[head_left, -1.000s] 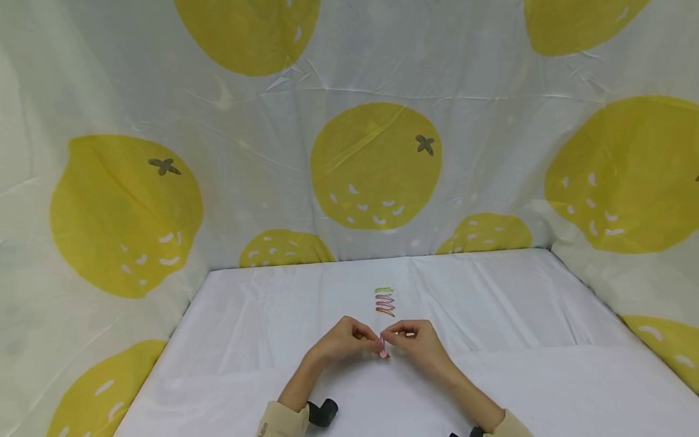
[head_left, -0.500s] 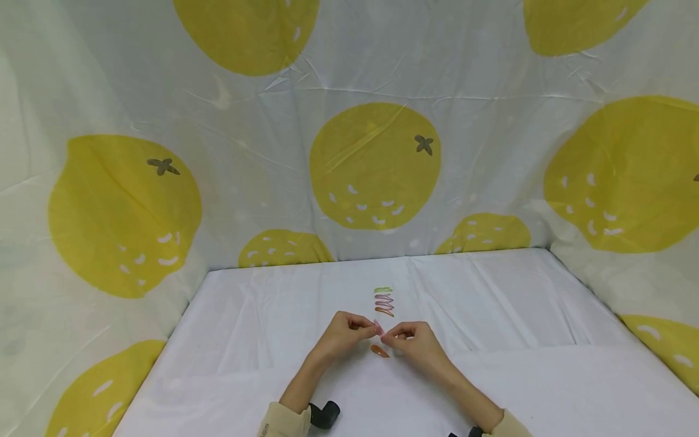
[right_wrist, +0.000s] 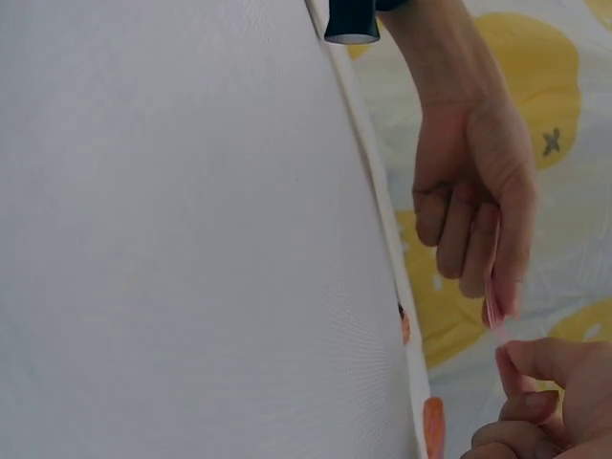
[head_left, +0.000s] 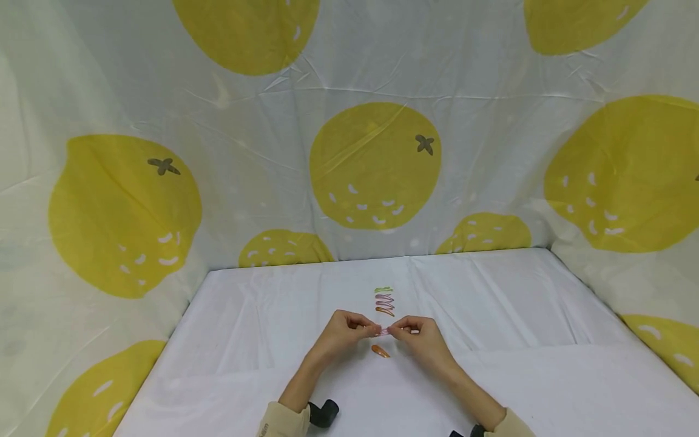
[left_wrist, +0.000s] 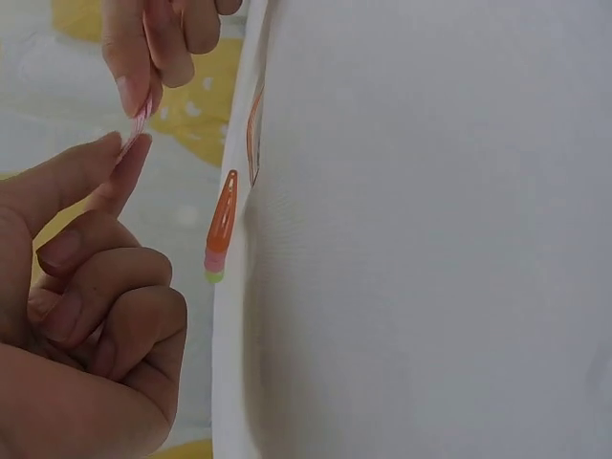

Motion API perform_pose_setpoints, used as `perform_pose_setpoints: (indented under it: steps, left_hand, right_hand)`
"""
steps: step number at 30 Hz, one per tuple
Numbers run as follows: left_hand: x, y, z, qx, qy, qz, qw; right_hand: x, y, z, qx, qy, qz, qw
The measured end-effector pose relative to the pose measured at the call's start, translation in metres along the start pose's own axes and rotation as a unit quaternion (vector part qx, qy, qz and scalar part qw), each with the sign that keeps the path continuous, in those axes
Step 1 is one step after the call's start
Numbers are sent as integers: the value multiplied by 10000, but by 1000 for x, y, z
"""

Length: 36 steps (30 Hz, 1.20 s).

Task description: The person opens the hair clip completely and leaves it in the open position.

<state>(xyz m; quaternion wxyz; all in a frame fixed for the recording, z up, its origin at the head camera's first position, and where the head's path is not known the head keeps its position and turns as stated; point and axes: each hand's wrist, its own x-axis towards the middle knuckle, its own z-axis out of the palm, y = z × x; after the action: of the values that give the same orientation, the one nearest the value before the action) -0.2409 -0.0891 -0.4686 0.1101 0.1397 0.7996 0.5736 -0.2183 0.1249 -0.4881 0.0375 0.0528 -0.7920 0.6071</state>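
Between my two hands, a small pink hair clip (head_left: pixel 384 331) is held sideways just above the white table. My left hand (head_left: pixel 344 332) pinches its left end with thumb and forefinger. The other end sits between the thumb and forefinger of my right hand (head_left: pixel 426 340). In the left wrist view the clip (left_wrist: pixel 141 122) shows as a thin pink strip, its ends covered by fingertips. Just below the hands, on the table, lies an orange hair clip (head_left: pixel 380 351); the left wrist view shows pink and green at its lower end.
Behind the hands, several clips lie in a column: a green clip (head_left: pixel 383 289), pink ones (head_left: pixel 384 298) and an orange one (head_left: pixel 384 312). The white cloth-covered table (head_left: pixel 491 303) meets a lemon-print curtain (head_left: pixel 262 152) at its back edge.
The pink clip has turned from upright through slanted to level, held between both hands throughout. My hands have risen slightly, uncovering the orange clip below.
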Motion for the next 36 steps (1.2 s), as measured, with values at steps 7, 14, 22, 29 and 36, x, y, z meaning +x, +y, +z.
perform_pose_setpoints:
  steps: [7, 14, 22, 29, 36]
  left_hand:
    - [0, -1, 2, 207, -491, 6, 9986]
    - [-1, 0, 7, 74, -244, 52, 9997]
    - [0, 1, 10, -112, 374, 108, 9992]
    - [1, 2, 12, -138, 280, 101, 9995]
    - [0, 4, 6, -11, 660, 69, 9978]
  right_hand:
    - [-2, -2, 0, 12, -241, -119, 9996]
    - [-3, -2, 2, -43, -400, 33, 9992]
    - [-6, -1, 2, -211, -937, 194, 9952]
    - [-6, 0, 1, -134, -1522, 132, 9882]
    - [-1, -1, -8, -464, -1402, -107, 9890]
